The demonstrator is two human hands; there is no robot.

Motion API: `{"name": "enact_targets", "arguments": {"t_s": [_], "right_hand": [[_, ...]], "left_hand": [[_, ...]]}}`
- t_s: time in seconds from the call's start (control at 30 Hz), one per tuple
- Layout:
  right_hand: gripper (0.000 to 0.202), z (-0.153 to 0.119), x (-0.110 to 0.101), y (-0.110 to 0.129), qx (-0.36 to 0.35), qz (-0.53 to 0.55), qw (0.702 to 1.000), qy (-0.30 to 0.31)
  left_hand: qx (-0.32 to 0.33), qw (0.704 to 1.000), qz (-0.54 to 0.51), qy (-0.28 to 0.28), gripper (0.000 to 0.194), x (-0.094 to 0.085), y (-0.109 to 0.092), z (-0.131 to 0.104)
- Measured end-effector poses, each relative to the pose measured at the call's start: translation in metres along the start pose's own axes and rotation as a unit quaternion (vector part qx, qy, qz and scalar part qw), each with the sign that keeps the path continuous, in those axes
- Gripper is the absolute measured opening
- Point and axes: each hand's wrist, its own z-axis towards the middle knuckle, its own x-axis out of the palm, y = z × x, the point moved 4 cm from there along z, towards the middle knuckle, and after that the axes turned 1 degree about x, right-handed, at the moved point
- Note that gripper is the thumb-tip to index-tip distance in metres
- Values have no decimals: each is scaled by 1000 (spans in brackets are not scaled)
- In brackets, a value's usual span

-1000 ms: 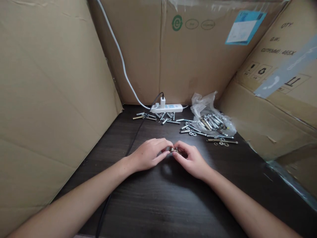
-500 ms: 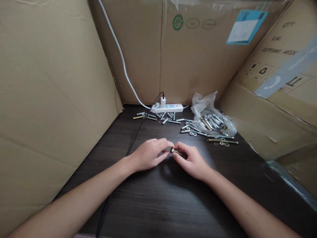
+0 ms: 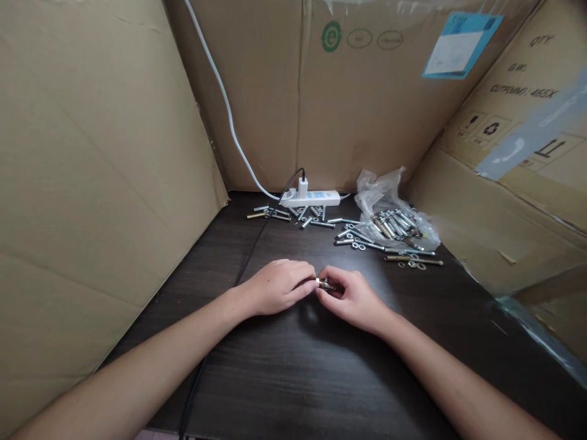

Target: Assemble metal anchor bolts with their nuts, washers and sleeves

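Between my two hands, above the dark table [image 3: 275, 373], is a small metal bolt [image 3: 326, 284] with a nut at its left end. My right hand [image 3: 353, 299] pinches the bolt's body between thumb and fingers; part of the shaft is hidden in the palm. The thumb and fingertips of my left hand [image 3: 279, 287] close on the nut end. Beyond the hands, several bolts, nuts and washers [image 3: 358, 245] lie loose, beside a clear plastic bag [image 3: 373, 189] that holds more bolts.
A white power strip [image 3: 316, 198] with a plug lies at the back. Its black cable [image 3: 250, 253] runs across the table, past my left wrist. Cardboard boxes stand at the left [image 3: 101, 159], back [image 3: 257, 79] and right [image 3: 486, 201].
The fingers of my left hand have closed in at the nut end, and more of the bolt shows between my right fingers. The view has shifted slightly.
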Motion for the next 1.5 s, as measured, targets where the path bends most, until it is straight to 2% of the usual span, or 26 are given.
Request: {"name": "enact_targets", "arguments": {"t_s": [0.2,0.47,0.67,0.83,0.97,1.17,1.37,1.5], "right_hand": [[11,1,1,0,7,-28,1000,10],[11,1,1,-1,8,-25,1000,9],[10,1,2,-2,9,-23,1000,13],[12,1,2,-2,5,-28,999,13],[16,0,0,1,-4,-25,1000,17],[11,0,-1,0,-1,-19,1000,19],[10,1,-1,-1,1,-15,1000,8],[10,1,0,0,-2,-11,1000,7]], "left_hand": [[-6,1000,-10,-13,15,-5,-5,-2],[-9,999,-19,-34,17,-5,-3,-2],[-23,999,-6,-24,12,-5,-4,-3],[-9,1000,-3,-12,24,-4,-3,-2],[-4,1000,-1,-13,24,-3,-2,-2],[-3,1000,4,-10,24,-4,-3,-2],[-5,1000,-15,-27,16,-6,-5,-3],[-3,999,-25,-44,22,-8,-7,-4]]}}
